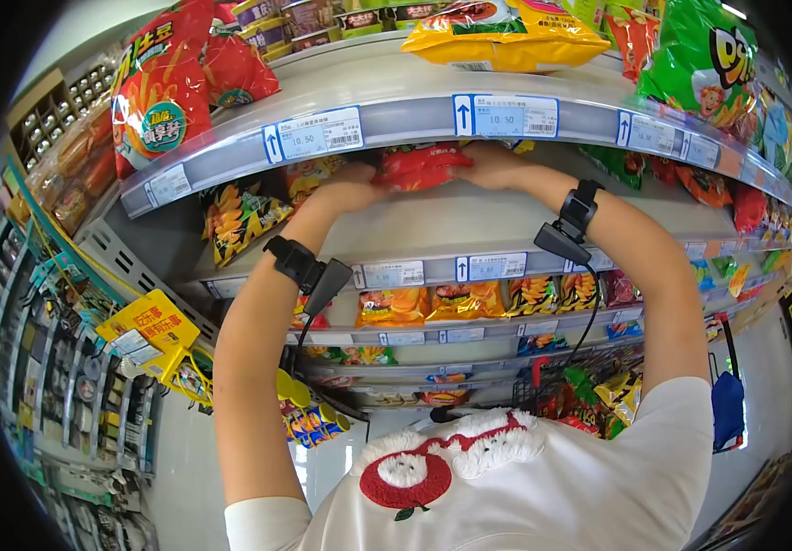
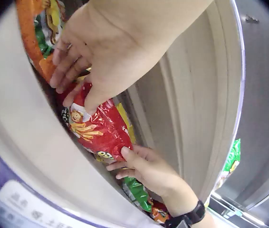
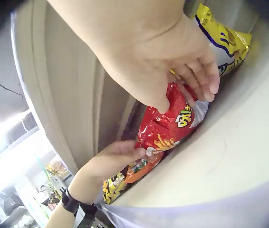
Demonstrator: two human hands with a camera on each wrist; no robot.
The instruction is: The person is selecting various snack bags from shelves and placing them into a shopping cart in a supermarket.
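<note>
A red snack bag (image 1: pixel 423 168) with fries printed on it lies on the shelf just under the top shelf's front edge. At its left end my left hand (image 1: pixel 350 188) grips it, thumb on the near face and fingers reaching behind. My right hand (image 1: pixel 495 167) holds the opposite end the same way, as the right wrist view shows with the bag (image 3: pixel 165 126) between both hands. Beside the left hand stands an orange bag (image 2: pixel 32 42); a yellow bag (image 3: pixel 225 42) is beyond the right fingers. Part of the red bag is hidden by the hands.
Overhead, the top shelf's edge with price tags (image 1: pixel 506 116) runs close above both hands. A black-and-yellow bag (image 1: pixel 240 220) leans at the shelf's left end. Lower shelves hold orange bags (image 1: pixel 391 307). A basket with several snack bags (image 1: pixel 584 404) is at the lower right.
</note>
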